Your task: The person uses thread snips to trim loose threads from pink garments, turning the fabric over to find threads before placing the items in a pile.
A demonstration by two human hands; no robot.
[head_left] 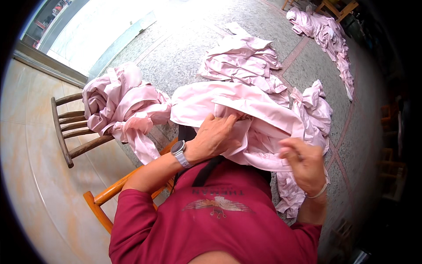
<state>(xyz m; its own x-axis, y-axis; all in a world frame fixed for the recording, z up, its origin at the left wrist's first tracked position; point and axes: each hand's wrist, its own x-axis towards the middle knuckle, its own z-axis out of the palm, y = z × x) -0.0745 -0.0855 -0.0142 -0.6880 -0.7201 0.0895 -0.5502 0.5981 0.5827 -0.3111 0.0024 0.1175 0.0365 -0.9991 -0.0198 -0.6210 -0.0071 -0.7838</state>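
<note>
A pale pink garment (268, 141) lies spread over my lap, with its folds hanging toward the floor. My left hand (217, 135), with a watch on its wrist, grips the cloth near the middle of the garment, the fingertips partly hidden in a fold. Over the garment's right side is my right hand (305, 165), slightly blurred, its fingers curled in. Whether anything small is between those fingers cannot be made out. More pink garments (241, 61) lie heaped just beyond my lap.
To the left, a wooden chair (72, 127) carries a pile of pink garments (127, 97). Another pink heap (318, 33) trails over the speckled floor (176, 53) at the far right, by a wooden stool (343, 9). An orange wooden chair frame (105, 196) is at my left side.
</note>
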